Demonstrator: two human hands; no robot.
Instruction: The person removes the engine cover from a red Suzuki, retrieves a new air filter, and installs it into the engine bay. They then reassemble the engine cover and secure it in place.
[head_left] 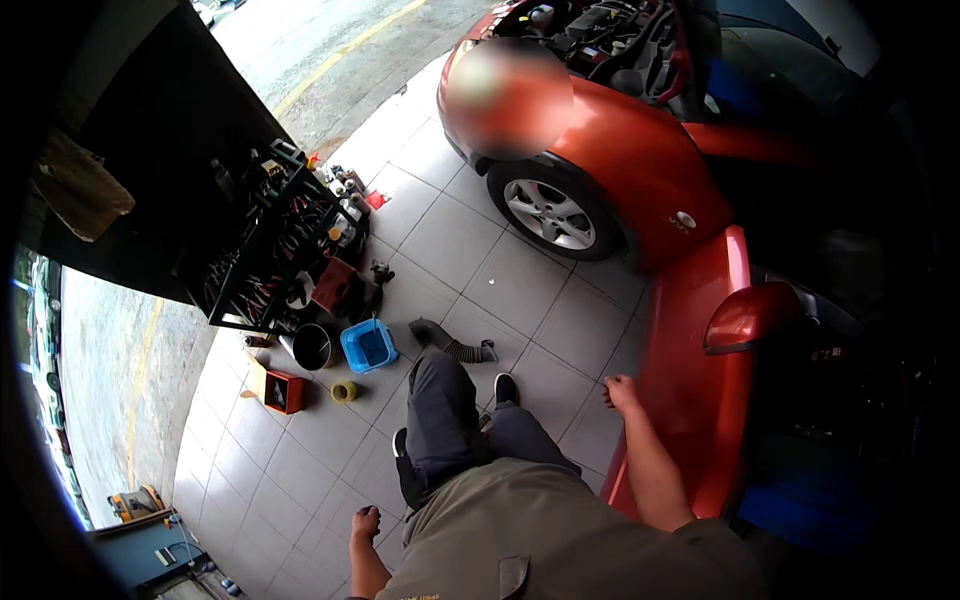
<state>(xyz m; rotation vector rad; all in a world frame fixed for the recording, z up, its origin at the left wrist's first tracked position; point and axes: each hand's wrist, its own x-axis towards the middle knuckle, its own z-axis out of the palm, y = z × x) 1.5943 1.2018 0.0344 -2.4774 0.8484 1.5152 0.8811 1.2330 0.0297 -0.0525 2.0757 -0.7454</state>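
Hanging well apart at the person's sides, the 2 hands touch neither each other nor the person's clothes. The left hand point(366, 521) is curled above the grey tiled floor point(325, 440); I cannot tell whether it grips anything. The right hand point(619, 392), fingers bent, is just beside the red car door point(685, 385); contact with it, or anything inside the fingers, cannot be made out. That door runs along the person's right, with 1 red side mirror point(752, 318) jutting from it.

Beyond the shoes, 1 ribbed dark hose point(468, 351) lies on the tiles. To its left are 1 yellow roll point(343, 391), 1 open orange-red box point(285, 394), 1 square blue tub point(369, 346) and 1 black bucket point(313, 347).

Farther out, a dark rack point(262, 265) is crowded with tools. Opposite it are the car's front wheel point(550, 213), silver-spoked, and the exposed engine bay point(610, 35). Farthest, a yellow line point(345, 62) crosses the pavement.
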